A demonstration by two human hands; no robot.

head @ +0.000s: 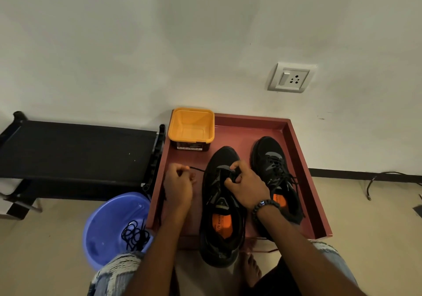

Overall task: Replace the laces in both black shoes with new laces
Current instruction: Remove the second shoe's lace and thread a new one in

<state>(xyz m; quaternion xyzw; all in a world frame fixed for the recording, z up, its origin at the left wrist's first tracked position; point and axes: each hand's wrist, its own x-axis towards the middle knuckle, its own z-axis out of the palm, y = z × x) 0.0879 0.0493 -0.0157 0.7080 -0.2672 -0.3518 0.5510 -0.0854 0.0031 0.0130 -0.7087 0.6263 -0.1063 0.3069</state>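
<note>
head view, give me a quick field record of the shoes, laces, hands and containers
left shoe: on red tray, near end overhanging the tray edge, being laced
right shoe: on tray, laced
left hand: pinches black lace running to left shoe
right hand: grips left shoe's upper
blue basin: on floor, holds a bundle of black laces
yellow tub: on the tray's far left corner, looks empty
</note>
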